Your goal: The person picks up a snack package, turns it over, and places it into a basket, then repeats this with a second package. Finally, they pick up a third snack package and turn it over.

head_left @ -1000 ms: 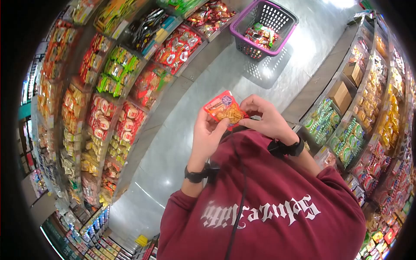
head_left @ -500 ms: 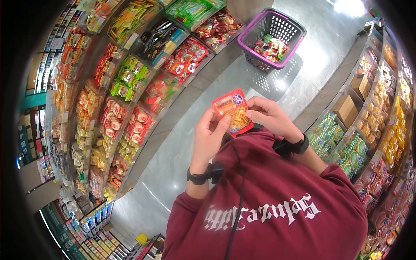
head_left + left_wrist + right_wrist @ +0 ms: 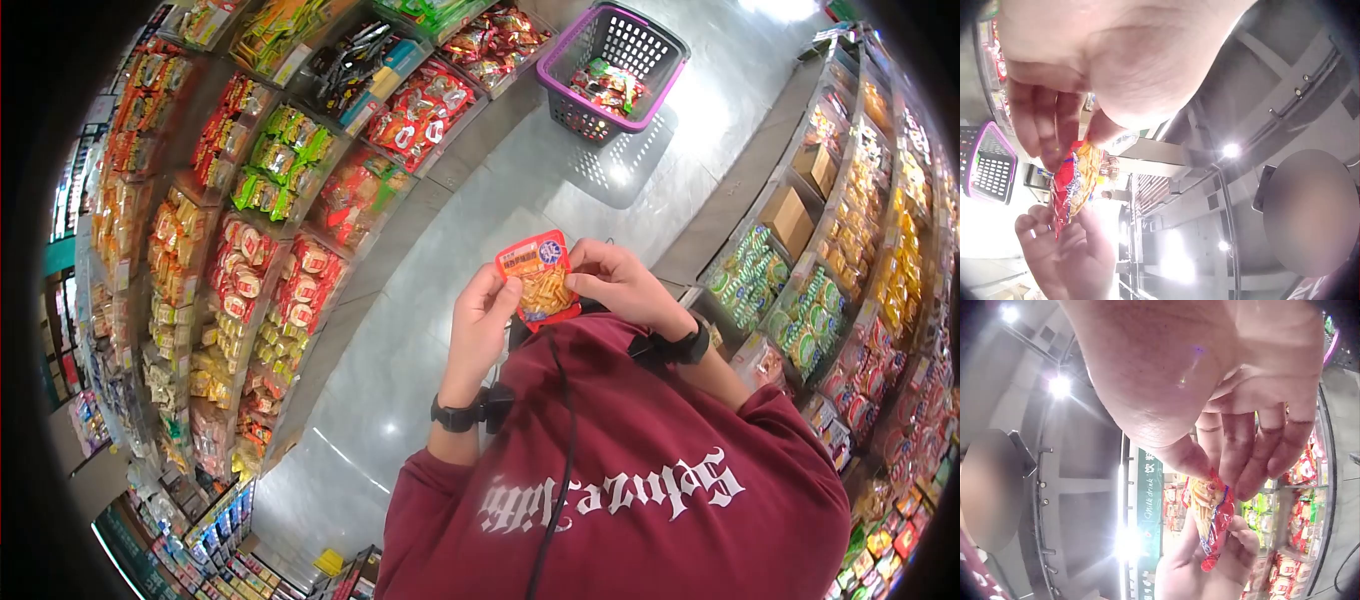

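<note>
By the left hand (image 3: 480,325), the left edge of a red snack packet (image 3: 540,283) is pinched between thumb and fingers. By the right hand (image 3: 628,288), the opposite edge is pinched in the same way. The packet is thus held up between the 2 hands, in front of the chest, with golden pieces shown on its face. Dark bands are worn on both wrists, and a maroon sweatshirt (image 3: 620,420) is crossed by a dark cord (image 3: 567,440). Farther out, a purple-rimmed basket (image 3: 640,127), with several packets (image 3: 610,88) lying inside, is set on the grey floor (image 3: 395,380), well apart from the hands. The aisle is flanked by 2 runs of shelving, filled with bagged snacks; on the right, cardboard boxes (image 3: 788,220) are also seen.
</note>
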`<state>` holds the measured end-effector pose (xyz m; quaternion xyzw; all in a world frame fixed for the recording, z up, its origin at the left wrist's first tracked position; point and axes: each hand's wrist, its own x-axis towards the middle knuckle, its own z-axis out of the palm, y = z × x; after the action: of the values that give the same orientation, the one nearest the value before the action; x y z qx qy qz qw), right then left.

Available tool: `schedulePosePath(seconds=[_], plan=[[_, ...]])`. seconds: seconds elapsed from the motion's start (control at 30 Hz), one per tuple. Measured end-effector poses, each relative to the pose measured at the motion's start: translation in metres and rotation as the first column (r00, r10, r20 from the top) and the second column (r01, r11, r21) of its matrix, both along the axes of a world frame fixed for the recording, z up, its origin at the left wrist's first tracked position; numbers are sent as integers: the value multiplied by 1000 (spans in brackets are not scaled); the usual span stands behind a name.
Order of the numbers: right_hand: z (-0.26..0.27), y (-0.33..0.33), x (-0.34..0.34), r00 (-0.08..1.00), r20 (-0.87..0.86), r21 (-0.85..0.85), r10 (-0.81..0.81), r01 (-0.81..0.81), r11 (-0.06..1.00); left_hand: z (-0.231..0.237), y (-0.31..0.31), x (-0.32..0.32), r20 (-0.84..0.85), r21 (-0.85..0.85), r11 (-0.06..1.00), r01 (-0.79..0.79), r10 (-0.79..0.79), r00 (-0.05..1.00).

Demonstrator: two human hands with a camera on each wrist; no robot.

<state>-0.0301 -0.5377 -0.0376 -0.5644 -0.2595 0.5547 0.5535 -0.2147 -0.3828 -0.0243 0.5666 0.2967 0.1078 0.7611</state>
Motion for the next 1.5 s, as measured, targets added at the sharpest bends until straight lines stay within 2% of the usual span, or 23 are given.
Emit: schedulePosePath(seconds=[0.13,0.23,0.33,0.47,0.57,0.67,0.8,0.87,1.1,1.17,1.3,1.4,1.5], plan=[[1,2,-28,999,41,9,-35,34,999,-8,8,-15,5,-44,999,24,-24,1000],[16,-1,-33,998,68,-82,-7,13,997,-10,8,-10,1,-51,997,63,-63,998],[12,-7,-28,998,20,-53,-57,58,997,-2,6,-1,-23,-25,992,121,-121,992],[-1,-17,4,991,-2,36,-137,137,990,9,-12,27,-71,64,983,171,-167,983],[-6,-30,34,980,-2,107,-199,198,974,16,-41,57,7,24,992,124,-124,992],[-8,-48,67,968,-28,151,-250,251,956,19,-60,87,-6,33,987,158,-157,988],[-24,-77,103,953,-57,154,-297,302,941,27,-80,125,-106,28,972,233,-229,968],[-23,-90,116,931,-134,160,-340,359,920,26,-91,147,-116,46,965,259,-253,961],[-28,-132,165,868,-166,143,-467,490,860,27,-120,220,-127,142,910,390,-374,918],[-36,-135,177,849,-188,95,-494,516,851,23,-119,236,-111,134,895,426,-414,904],[-33,-129,199,842,-174,108,-510,531,840,20,-110,266,-127,75,887,456,-445,887],[-31,-117,220,870,-136,115,-474,489,865,14,-88,290,-165,152,830,536,-513,842],[-38,-97,244,877,-153,108,-456,474,874,2,-58,317,-161,160,816,556,-534,830]])
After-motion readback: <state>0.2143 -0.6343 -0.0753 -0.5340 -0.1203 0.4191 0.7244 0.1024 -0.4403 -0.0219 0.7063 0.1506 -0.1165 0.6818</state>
